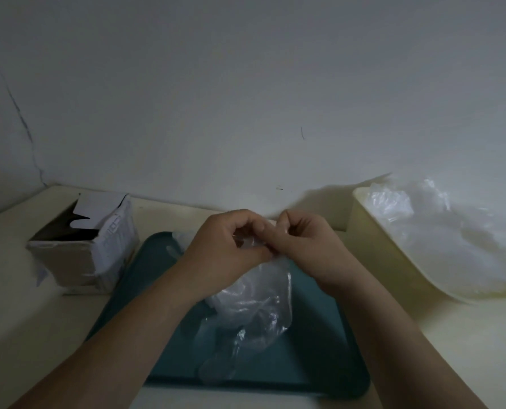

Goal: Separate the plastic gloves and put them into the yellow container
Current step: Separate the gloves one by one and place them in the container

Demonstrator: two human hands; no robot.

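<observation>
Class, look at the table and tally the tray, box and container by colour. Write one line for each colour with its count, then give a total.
Teal: 1, the tray
Yellow: 1, the container
Brown: 1, the cardboard box
Total: 3
Not tallied: the plastic gloves, too bunched to count.

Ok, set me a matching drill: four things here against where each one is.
Things: 1 open brown cardboard box; 2 flat teal plastic tray; 3 pale yellow plastic container; 4 bunch of clear plastic gloves.
Places: A pinched between left hand and right hand; B left side; C right side; D centre, under the gloves.
Pairs: 1-B; 2-D; 3-C; 4-A.
</observation>
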